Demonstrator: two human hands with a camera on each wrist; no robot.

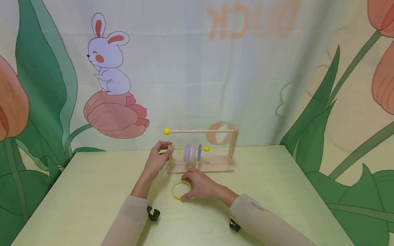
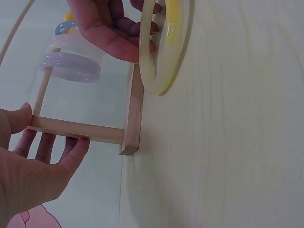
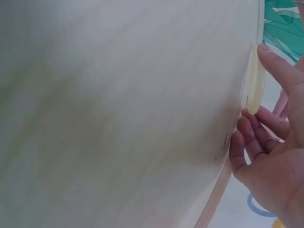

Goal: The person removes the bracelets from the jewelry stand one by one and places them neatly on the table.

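A: In the head view, what does the left hand (image 1: 157,159) do?

B: Its fingers grip the short post (image 1: 171,163) of the wooden stand (image 1: 215,167), near the top, where the lower rod (image 1: 179,148) starts.

A: And what hangs on that rod?

B: A purple ring (image 1: 186,152), then a pale ring (image 1: 192,152), then a blue ring (image 1: 199,152), with a yellow ball (image 1: 207,149) at the rod's end. The upper rod (image 1: 200,131) runs above them from the tall post (image 1: 233,147).

A: Where is the yellow ring (image 1: 173,190)?

B: In front of the stand, over the tabletop (image 1: 267,194). The right hand (image 1: 200,185) holds it by its right side, thumb at the near edge, other fingers at the far edge.

A: What does the left wrist view add?

B: The left thumb presses one side of the short post, and the other fingers lie along the opposite side. The yellow ring shows tilted in the right hand's fingers, close to the tabletop; I can't tell if they touch.

A: And the right wrist view?

B: The yellow ring is nearly edge-on, between the right thumb and the curled fingers. Part of the blue ring shows below that hand.
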